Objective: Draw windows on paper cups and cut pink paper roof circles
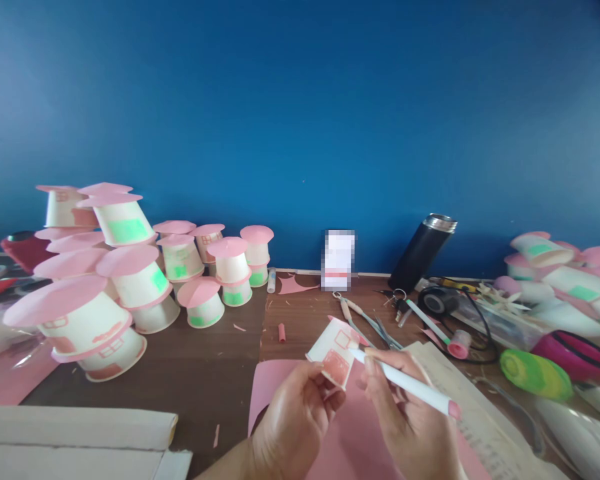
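My left hand [303, 417] is closed on a small white paper cup [324, 345], tilted, with a window outline and a filled reddish-brown door drawn on its side. In my right hand [410, 417] is a white marker [413, 385] with a pink end, its tip at the cup's right side near the drawn window. Beneath both hands lies pink paper [343, 443]. A marker cap [281, 333] rests on the table beyond the left hand.
Stacked cups with pink cone roofs [125, 277] stand at left; more such cups [580, 287] are heaped at right. A black flask [423, 252] leans on the blue wall. Scissors [365, 320], a green-capped marker [427, 327] and a white board [80, 440] lie around.
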The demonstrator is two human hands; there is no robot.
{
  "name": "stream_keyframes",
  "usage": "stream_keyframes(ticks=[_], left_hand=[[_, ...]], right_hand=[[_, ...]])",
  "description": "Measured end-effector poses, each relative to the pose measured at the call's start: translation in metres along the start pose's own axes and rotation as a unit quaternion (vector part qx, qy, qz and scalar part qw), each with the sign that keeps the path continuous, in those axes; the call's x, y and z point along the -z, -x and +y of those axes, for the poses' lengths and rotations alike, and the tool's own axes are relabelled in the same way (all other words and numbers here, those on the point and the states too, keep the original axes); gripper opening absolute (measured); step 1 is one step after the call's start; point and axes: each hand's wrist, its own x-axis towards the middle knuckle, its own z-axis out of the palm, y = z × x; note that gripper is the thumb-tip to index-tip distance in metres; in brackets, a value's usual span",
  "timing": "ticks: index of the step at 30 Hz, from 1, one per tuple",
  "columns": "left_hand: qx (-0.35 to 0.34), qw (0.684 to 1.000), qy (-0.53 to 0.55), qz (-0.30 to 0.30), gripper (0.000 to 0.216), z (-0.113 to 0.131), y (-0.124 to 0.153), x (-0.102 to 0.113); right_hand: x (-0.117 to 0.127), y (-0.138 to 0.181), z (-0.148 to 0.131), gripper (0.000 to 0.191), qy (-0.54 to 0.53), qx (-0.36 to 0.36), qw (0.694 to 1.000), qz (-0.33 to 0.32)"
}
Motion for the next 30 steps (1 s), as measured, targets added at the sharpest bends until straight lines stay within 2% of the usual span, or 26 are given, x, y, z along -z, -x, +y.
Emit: stream_keyframes(ticks=[8,21,25,30], left_hand=[[-0.003,1.000,-0.009,-0.018,0.013,0.0000,-0.0003,0.0007],[-0.001,1.000,0.002,-0.003,0.018,0.0000,-0.0013,0.0015],[0.006,1.000,0.015,0.016,0.014,-0.0006,-0.0039,0.0031],[0.003,1.000,0.018,0.011,0.012,-0.0015,-0.0035,0.0031]], right_hand=[[-0.0008,0.0007,-0.0002,0.011,0.007,-0.007,1.000,-0.005],[-0.0009,0.0021,-0.0004,0.011,-0.008,-0.009,1.000,-0.011],[0.0011,0.0020,-0.0006,0.014,-0.010,-0.018,1.000,0.013],[0.0026,0.0010,0.0002,0.014,-0.008,-0.028,0.999,0.026]])
